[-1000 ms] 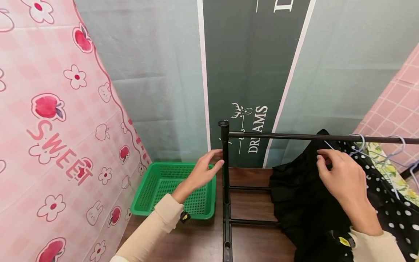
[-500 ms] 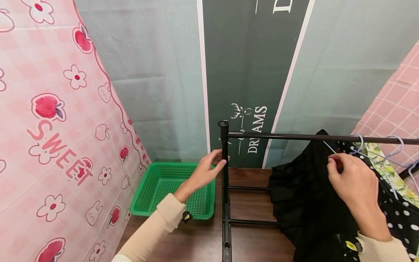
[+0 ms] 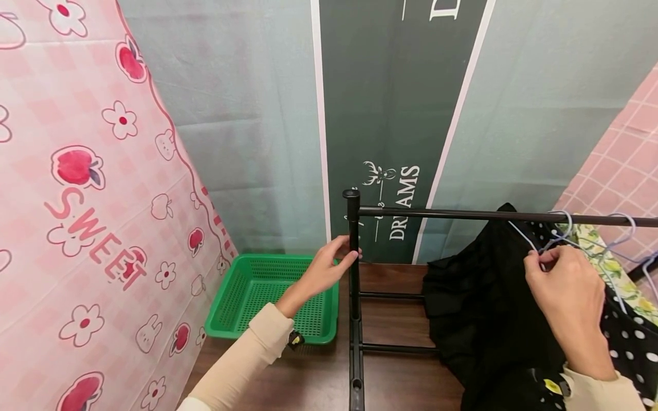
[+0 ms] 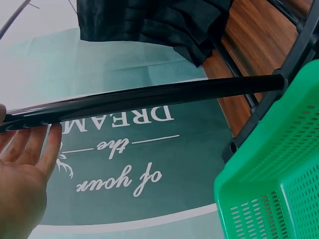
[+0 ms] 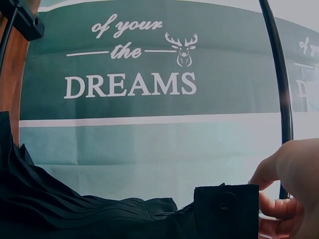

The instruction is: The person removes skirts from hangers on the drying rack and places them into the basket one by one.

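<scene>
My left hand (image 3: 324, 271) holds the black upright post (image 3: 354, 291) of a clothes rack, thumb on the near side and fingers behind. The left wrist view shows those fingers (image 4: 47, 149) against the tube. Below the rack's rail (image 3: 437, 213), my right hand (image 3: 570, 297) pinches a pale blue clothes hanger (image 3: 520, 233) with thumb and curled fingers. From this hanger hangs a black pleated skirt (image 3: 468, 308); its buttoned waistband (image 5: 227, 214) lies right beside the right fingers in the right wrist view. The fingertips are partly hidden there.
A green plastic basket (image 3: 218, 319) stands on the wooden floor (image 3: 411, 382) left of the post. Right of the skirt hang a black polka-dot garment (image 3: 637, 354) and a yellow floral one (image 3: 648, 305). Printed cloths (image 3: 241, 142) cover the walls behind and beside.
My right hand has moved right and slightly down along the skirt's top and now pinches the hanger. The left fingers have closed a little more around the post.
</scene>
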The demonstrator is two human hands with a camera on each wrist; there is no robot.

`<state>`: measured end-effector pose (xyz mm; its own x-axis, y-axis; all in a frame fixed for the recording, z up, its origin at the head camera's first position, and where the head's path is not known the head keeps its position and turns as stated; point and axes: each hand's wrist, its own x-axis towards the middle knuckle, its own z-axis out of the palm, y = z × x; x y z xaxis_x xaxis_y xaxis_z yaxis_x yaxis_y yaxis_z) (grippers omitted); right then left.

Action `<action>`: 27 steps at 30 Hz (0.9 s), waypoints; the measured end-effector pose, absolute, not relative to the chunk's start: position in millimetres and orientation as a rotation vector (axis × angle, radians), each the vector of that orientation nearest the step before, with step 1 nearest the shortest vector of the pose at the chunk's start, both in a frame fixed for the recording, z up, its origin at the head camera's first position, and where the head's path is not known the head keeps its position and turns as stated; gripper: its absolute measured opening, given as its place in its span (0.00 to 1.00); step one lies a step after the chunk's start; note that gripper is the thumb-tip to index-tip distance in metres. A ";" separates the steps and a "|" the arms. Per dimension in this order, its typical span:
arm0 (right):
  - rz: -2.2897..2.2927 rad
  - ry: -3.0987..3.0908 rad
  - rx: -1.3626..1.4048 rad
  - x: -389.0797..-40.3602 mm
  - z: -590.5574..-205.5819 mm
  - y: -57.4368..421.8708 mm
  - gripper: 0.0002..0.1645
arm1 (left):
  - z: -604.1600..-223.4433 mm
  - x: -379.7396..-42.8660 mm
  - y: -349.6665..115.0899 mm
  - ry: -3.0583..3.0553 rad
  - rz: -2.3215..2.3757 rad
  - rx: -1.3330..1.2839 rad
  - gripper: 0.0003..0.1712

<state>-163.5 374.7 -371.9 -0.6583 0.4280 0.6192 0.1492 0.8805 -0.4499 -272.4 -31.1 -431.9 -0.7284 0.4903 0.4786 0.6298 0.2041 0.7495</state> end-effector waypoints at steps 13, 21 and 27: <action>0.621 -2.315 -0.560 -169.2 -377.9 377.0 0.26 | -431.2 -269.8 -26.5 -2.350 -1.605 -1.037 0.17; 0.706 -2.402 -0.653 -172.7 -378.1 381.0 0.34 | -434.7 -273.2 -25.2 -2.320 -1.647 -1.071 0.18; 0.654 -2.486 -0.639 -174.5 -378.4 386.5 0.33 | -436.3 -273.9 -23.8 -2.313 -1.667 -1.078 0.18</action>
